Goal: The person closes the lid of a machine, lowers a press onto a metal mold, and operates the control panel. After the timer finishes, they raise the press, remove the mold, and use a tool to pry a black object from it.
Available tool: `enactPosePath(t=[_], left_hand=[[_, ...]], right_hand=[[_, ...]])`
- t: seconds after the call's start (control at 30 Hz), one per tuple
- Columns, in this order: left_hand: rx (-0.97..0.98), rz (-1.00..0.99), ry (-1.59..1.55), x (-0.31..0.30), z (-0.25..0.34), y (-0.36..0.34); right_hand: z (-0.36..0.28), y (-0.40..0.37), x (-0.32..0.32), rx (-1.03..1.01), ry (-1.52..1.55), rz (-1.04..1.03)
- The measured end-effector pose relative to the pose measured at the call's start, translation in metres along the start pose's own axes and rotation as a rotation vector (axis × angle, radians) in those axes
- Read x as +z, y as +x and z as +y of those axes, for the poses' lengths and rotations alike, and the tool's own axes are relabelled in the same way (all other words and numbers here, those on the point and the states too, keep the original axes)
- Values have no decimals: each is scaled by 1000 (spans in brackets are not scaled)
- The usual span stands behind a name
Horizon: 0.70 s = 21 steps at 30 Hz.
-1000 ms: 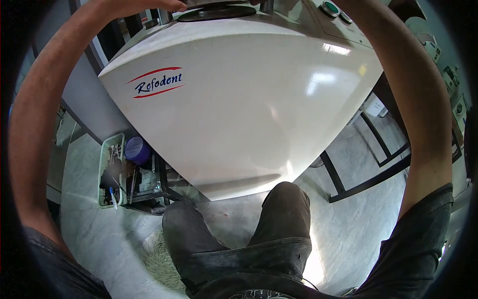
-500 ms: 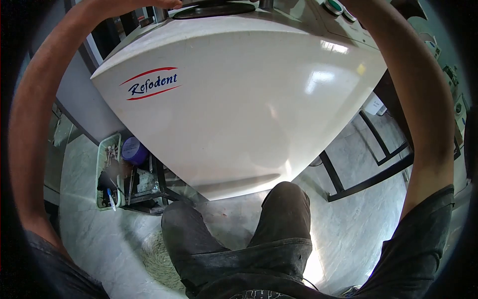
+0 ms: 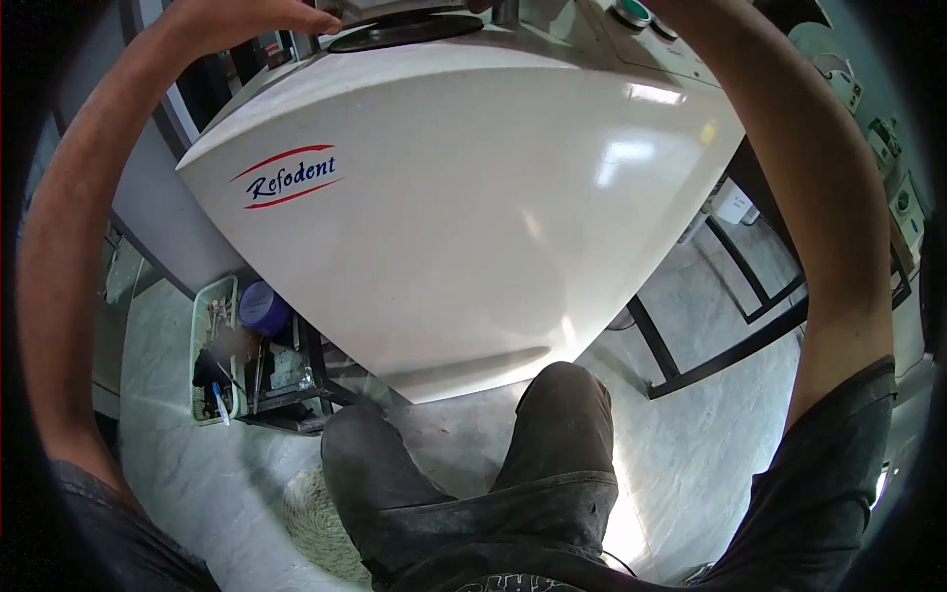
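Round dark plate [image 3: 404,30] sits atop the white machine [image 3: 473,217], top centre of frame. Left hand [image 3: 247,18] lays straight fingers [image 3: 321,22] at its rim, gripping nothing. Right hand runs off frame, so I cannot tell its grip. Steady, even pressure from both sides seems wise.

Left hand [image 3: 242,20] beside black ring [image 3: 404,30] atop white machine [image 3: 464,197]

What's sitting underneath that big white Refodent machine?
Below the white machine, a green tray of small tools and a purple tub sit on a dark shelf. The casing hides whatever lies farther under.
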<state>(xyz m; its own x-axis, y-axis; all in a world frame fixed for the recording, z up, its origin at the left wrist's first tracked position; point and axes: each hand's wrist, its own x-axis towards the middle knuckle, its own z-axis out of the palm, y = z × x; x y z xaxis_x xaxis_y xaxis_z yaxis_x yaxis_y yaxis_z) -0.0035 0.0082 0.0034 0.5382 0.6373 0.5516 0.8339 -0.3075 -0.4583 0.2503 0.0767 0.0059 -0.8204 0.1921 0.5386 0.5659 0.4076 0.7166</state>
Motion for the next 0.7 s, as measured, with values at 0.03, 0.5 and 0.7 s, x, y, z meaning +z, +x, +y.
enactPosePath(t=[0.03, 0.5, 0.7], left_hand=[[1, 4, -1, 2, -3, 1], [3, 28, -17, 3, -3, -1], [12, 24, -90, 1, -4, -4]], right_hand=[[-1, 0, -2, 13, 19, -35], [-2, 0, 1, 19, 48, -11], [-7, -2, -8, 5, 56, -20]])
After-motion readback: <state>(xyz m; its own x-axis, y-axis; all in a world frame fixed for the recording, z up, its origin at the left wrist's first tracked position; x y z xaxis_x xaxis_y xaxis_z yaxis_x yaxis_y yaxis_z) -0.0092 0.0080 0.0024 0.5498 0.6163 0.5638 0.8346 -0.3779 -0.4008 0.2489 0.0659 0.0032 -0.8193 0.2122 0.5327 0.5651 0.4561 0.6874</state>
